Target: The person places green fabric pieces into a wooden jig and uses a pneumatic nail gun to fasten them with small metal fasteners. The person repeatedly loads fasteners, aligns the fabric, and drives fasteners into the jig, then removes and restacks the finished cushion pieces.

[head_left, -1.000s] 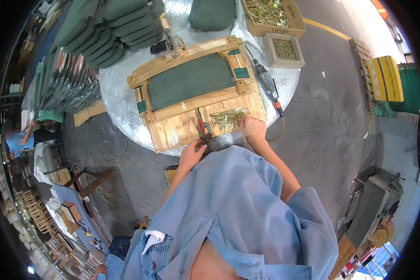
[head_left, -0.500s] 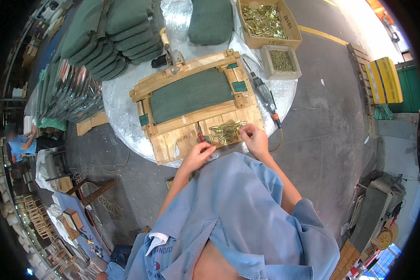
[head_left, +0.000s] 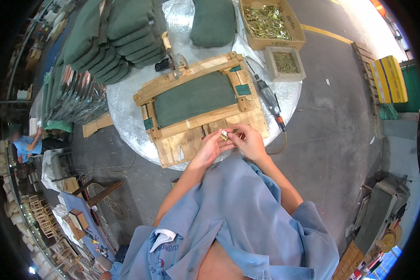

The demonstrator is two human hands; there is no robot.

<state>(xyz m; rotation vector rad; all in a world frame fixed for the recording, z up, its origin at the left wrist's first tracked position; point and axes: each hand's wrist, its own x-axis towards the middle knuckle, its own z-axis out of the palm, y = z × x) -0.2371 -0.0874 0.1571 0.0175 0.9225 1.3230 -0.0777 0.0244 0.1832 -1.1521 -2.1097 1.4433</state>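
Note:
Over the near edge of the wooden board [head_left: 170, 151], my two hands are close together. Small brass-coloured metal fittings [head_left: 224, 136] show between their fingertips; the exact kind is too small to make out. My left hand [head_left: 210, 149] holds them from the left with fingers curled. My right hand [head_left: 248, 143] pinches at them from the right. The hands cover the loose pile of brass pieces on the board. Beyond them, a wooden frame [head_left: 198, 121] surrounds a dark green fabric panel [head_left: 196, 99]. A clamp handle [head_left: 171, 53] stands at the frame's far side.
A power driver [head_left: 269, 99] with an orange end lies right of the frame. Farther right stand a carton [head_left: 297, 45] of brass pieces and a tub [head_left: 302, 76] of small screws. Stacked green cushions [head_left: 130, 32] fill the far left. Another person [head_left: 27, 147] is at the left.
My hands have come together from opposite sides of the brass pile. Brass fittings now show between their fingertips. The red-handled tool beside my left hand is now mostly hidden.

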